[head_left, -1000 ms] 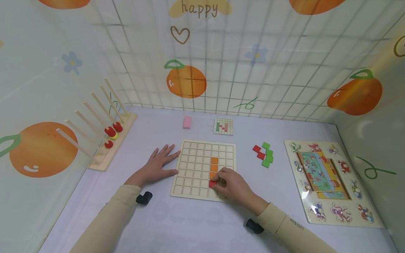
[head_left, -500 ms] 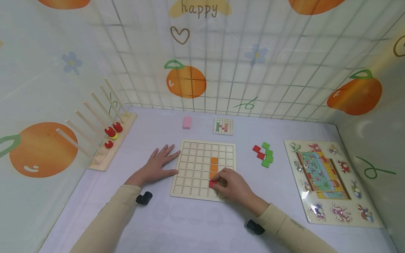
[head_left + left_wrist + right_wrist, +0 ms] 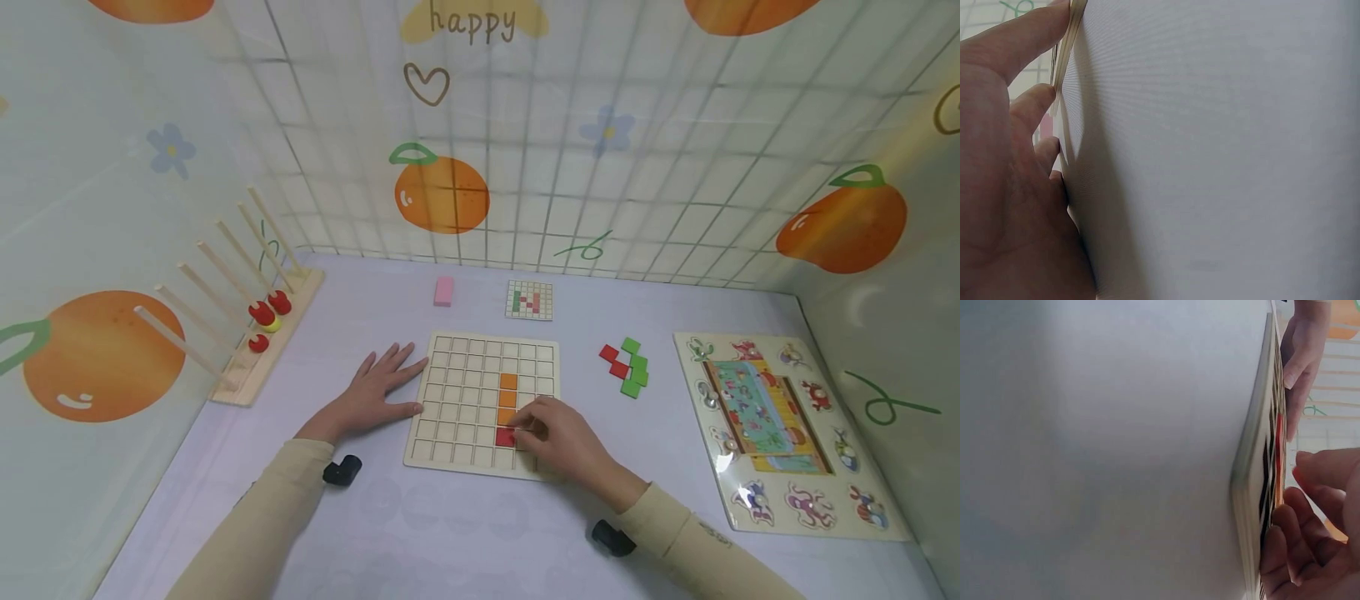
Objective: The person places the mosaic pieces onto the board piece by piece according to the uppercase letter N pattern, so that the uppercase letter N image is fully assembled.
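A wooden grid board [image 3: 457, 400] lies on the table in front of me. Three orange tiles [image 3: 507, 399] stand in a column in its cells, and a red tile [image 3: 505, 437] sits in the cell below them. Spread flat, my left hand [image 3: 370, 396] has its thumb and fingertips at the board's left edge. My right hand [image 3: 564, 440] is over the board's right part, its loosely bent fingertips just right of the red tile. In the right wrist view its thumb [image 3: 1325, 467] is apart from the curled fingers, with nothing seen between them.
Loose red and green tiles [image 3: 637, 362] lie right of the board. Behind it are a small pattern card [image 3: 529, 300] and a pink block [image 3: 443, 292]. A wooden peg stand [image 3: 232, 392] is at left, an animal picture puzzle [image 3: 795, 433] at right.
My right hand has let go of the red tile and shifted slightly right, so more of the tile shows. The left hand has stayed in place.
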The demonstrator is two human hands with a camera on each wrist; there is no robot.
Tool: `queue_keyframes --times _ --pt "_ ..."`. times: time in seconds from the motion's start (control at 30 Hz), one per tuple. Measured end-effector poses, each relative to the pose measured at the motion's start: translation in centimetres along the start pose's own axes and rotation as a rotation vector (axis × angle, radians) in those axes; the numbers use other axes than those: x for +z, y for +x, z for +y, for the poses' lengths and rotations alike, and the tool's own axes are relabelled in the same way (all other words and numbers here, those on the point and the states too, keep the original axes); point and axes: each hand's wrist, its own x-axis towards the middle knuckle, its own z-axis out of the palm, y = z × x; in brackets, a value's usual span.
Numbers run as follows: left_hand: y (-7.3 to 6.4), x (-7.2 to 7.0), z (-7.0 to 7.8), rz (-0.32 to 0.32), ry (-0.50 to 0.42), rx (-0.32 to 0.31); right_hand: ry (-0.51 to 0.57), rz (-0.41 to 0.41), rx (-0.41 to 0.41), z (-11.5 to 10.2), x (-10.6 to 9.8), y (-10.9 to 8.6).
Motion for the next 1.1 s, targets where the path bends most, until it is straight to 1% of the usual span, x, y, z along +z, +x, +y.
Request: queue_keyframes --times 0.27,0.5,0.63,0.9,1.1 --pt "0.0 0.0 -0.1 0.000 0.000 0.002 -0.018 0.018 0.033 0.5 -1.3 -0.1" --pt "0.1 0.2 -0.2 0.007 0.000 0.005 -0.038 0.046 0.045 1.4 -2.8 -0.1" --pt "0.1 0.2 -0.2 0.009 -0.002 0.006 -0.064 0.062 0.073 2.1 -3.8 0.2" --pt "0.0 0.1 -0.1 0.001 0.010 -0.003 -0.075 0.091 0.150 4.5 -6.0 0.7" --pt "0.0 0.0 0.1 -0.003 0.005 -0.006 -0.080 0.137 0.156 6.7 -7.6 1.0"
